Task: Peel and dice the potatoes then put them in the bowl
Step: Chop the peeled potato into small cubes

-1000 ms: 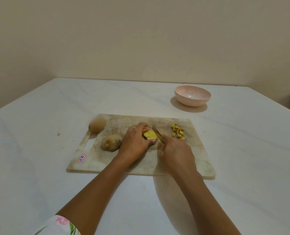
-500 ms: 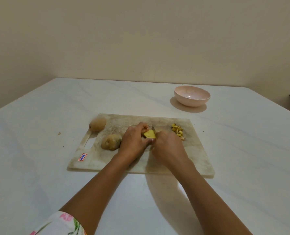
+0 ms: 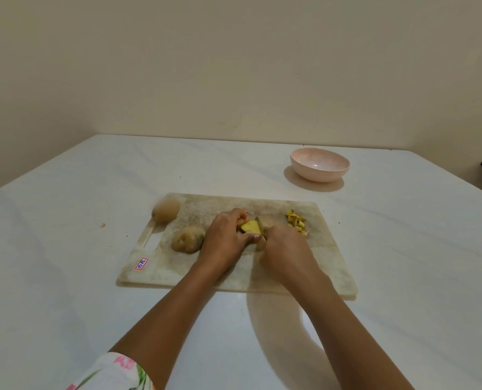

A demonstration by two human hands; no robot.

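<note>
1. The cutting board (image 3: 327,263) lies on the white table (image 3: 65,277), with 12 o'clock pointing away from the person.
2. The left hand (image 3: 225,240) curls its fingers and thumb round a peeled yellow potato piece (image 3: 250,227) near the board's centre and pins it to the board.
3. The right hand (image 3: 287,254), at 3 o'clock of that piece, is closed round the knife (image 3: 259,224). The handle is hidden in the fist, and the blade rests against the piece's right side.
4. A small heap of diced pieces (image 3: 296,220) sits at the board's 2 o'clock.
5. One unpeeled potato (image 3: 187,240) lies at 9 o'clock, just beside the left hand. A second potato (image 3: 166,210) sits at the 10 o'clock corner.
6. The pink bowl (image 3: 318,175) stands on the table at 1 o'clock, well apart from the board.
7. A red-edged sticker (image 3: 141,263) marks the 8 o'clock corner.
</note>
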